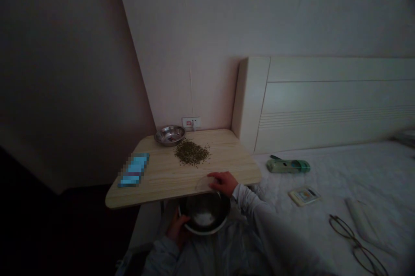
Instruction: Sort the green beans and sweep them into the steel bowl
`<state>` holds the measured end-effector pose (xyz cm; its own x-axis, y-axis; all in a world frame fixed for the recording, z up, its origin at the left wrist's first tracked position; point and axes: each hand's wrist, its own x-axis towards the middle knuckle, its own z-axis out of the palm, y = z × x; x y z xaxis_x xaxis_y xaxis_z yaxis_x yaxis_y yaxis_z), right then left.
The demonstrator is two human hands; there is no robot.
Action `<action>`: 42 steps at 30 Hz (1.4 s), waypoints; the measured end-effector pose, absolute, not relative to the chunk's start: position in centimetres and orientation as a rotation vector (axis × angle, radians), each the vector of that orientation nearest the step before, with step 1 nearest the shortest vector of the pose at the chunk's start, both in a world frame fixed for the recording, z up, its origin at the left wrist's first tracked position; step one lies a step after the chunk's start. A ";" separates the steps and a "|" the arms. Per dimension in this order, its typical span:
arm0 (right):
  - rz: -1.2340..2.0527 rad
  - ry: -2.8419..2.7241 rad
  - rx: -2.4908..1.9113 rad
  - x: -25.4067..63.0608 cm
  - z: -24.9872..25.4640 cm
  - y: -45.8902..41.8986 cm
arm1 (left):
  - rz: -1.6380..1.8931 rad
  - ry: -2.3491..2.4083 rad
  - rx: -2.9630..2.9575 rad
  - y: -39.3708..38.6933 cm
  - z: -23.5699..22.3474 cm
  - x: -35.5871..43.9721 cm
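Observation:
My left hand (178, 227) grips the left rim of a deep metal bowl (205, 217). The bowl is held over my lap, just under the table's front edge. Above the bowl's far rim, my right hand (224, 183) is closed on a thin, see-through pale piece (205, 184) whose kind I cannot make out. That piece rests at the front edge of the wooden table (162, 185). Farther back on the tabletop lies a spread pile of small greenish-brown beans or seeds (192, 153). Behind it, to the left, stands a shallow steel dish (170, 136).
A phone with a blurred screen (134, 170) lies at the table's left. On the white bed (340, 168) to the right are a green bottle (288, 166), a pale card-like packet (304, 195), a white pouch (366, 220) and glasses (353, 237). A wall socket (191, 122) sits behind the table.

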<state>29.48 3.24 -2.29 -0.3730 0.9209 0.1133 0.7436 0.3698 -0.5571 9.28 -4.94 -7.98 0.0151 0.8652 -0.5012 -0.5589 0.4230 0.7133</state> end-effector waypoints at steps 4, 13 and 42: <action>0.889 -2.054 -1.287 29.9 -2.9 4.4 | 1.180 1.022 0.359 -5.0 -8.3 9.2; 0.623 -1.461 -1.660 32.8 -2.2 11.3 | 1.202 1.002 0.370 -5.1 -8.4 9.2; 0.497 -1.544 -1.758 32.1 -1.9 11.0 | 1.199 1.078 0.335 -4.9 -8.0 9.0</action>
<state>32.11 10.98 -1.91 0.2037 0.9632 0.1754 0.6802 -0.0104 -0.7330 9.02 -4.88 -7.99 -0.0316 0.8694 -0.4930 -0.5828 0.3847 0.7158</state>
